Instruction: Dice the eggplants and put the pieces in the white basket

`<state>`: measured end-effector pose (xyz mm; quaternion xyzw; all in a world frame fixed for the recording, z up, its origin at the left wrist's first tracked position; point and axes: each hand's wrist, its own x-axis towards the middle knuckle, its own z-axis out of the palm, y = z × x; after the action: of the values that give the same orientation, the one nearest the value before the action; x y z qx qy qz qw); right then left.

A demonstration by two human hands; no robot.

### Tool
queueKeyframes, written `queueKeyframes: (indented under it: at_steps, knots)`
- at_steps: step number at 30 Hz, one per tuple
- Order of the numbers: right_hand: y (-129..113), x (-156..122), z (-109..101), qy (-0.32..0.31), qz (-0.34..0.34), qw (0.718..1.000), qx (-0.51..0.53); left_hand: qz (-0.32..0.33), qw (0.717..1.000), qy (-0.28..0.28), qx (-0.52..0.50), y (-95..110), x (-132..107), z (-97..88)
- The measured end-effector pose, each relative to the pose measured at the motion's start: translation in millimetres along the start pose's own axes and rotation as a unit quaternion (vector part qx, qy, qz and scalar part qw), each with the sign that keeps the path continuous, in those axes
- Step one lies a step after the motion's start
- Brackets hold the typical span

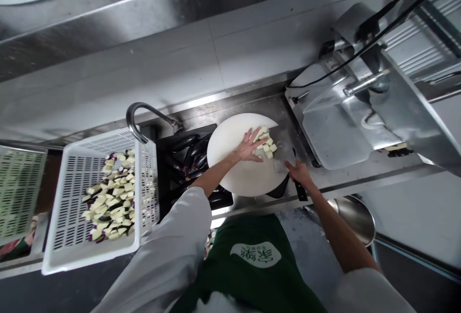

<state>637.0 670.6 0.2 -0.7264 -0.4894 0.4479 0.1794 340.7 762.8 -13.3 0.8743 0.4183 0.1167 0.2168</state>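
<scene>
A round white cutting board (230, 169) lies on the steel counter in front of me. My left hand (248, 146) rests on it with fingers spread, pressed against a pile of pale cut eggplant pieces (265, 143). My right hand (299, 173) is closed on a cleaver handle; the blurred blade (281, 155) lies flat on the board beside the pieces. Whole dark eggplants (192, 152) lie in the sink to the left of the board.
A white slotted crate (68, 236) holds several cut eggplant pieces at the left, under a curved faucet (135, 118). A metal slicing machine (360, 106) stands to the right. A steel bowl (355, 217) sits below the counter edge.
</scene>
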Motion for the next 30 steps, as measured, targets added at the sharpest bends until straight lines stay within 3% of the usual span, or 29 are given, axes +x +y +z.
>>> queueKeyframes:
  at_steps: [3,8,14,21,26,30]
  knots:
    - [-19.3,13.6,4.9,-0.051,-0.033,0.998,-0.024,-0.001,1.000,-0.003,0.022,9.1,14.5,0.2]
    - [-36.2,15.3,22.9,-0.049,-0.036,0.998,-0.003,0.013,0.998,0.057,0.016,21.8,19.7,17.9]
    - [-37.5,-6.8,52.7,-0.036,-0.050,0.997,0.037,0.016,0.984,0.176,-0.009,36.2,12.5,42.0]
    - [-34.6,-35.8,85.8,-0.015,-0.029,0.996,0.078,-0.035,0.966,0.255,-0.038,55.0,-2.7,51.3]
    - [-38.1,-58.4,99.1,-0.025,-0.024,0.994,0.100,-0.062,0.962,0.264,-0.044,67.8,-26.5,41.3]
    - [-58.4,-79.5,113.6,-0.057,-0.061,0.992,0.097,-0.106,0.966,0.232,-0.038,72.3,-63.5,12.0]
